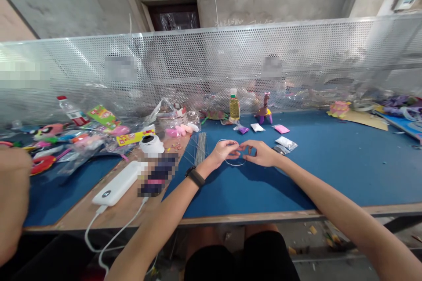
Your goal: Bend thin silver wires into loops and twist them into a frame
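Observation:
Over the blue tabletop, my left hand (226, 151) and my right hand (261, 153) meet at the fingertips. Between them runs a thin whitish wire (235, 165), bent into a loose loop that hangs below the fingers. My left fingers are pinched on it. The fingers of my right hand are curled in, its fingertips at the wire beside the left ones; the exact grip is too small to make out. A bundle of straight thin wires (200, 149) lies left of my left hand. Small packets in purple (243, 130), white (258, 127) and pink (281, 129) lie beyond.
A phone (158, 178), a white power bank (120, 183) and a white roll (151, 145) sit on the left. Behind stand a yellow-liquid bottle (234, 106), a giraffe-like figure (264, 110) and a perforated metal screen (204, 52). Another person's arm (13, 193) is at far left.

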A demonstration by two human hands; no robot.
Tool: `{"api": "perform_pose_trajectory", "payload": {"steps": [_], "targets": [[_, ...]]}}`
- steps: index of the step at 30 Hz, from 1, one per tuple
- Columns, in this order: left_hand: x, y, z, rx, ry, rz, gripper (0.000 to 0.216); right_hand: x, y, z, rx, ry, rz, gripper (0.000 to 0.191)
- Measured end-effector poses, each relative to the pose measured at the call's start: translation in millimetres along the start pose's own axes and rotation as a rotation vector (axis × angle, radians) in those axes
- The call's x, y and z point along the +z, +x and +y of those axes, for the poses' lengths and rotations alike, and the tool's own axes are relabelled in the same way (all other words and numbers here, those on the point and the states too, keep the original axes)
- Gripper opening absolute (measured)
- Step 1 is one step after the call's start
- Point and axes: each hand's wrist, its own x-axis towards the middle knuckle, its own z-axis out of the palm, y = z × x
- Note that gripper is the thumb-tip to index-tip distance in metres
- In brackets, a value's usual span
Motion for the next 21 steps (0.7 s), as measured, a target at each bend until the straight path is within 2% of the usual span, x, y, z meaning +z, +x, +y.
{"api": "perform_pose_trajectory", "payload": {"steps": [3,7,11,14,18,21], "targets": [[0,1,1,0.098,-0.005,0.023,0.042,-2,1,-3,0.023,0.009,0.025,0.043],[1,1,3,0.218,-0.039,0.019,0.044,-5,1,-8,0.070,0.075,0.064,0.038],[3,-1,8,0.298,-0.036,0.057,0.043,-7,2,-15,0.176,0.294,0.069,0.031],[4,-6,13,0.338,0.002,0.080,0.041,-6,4,-21,0.232,0.427,0.099,0.037],[5,-14,18,0.364,0.082,0.013,0.037,-2,7,-25,0.255,0.406,0.228,0.046],[4,-14,17,0.367,0.104,-0.028,0.038,-1,7,-23,0.264,0.374,0.262,0.047]]}}
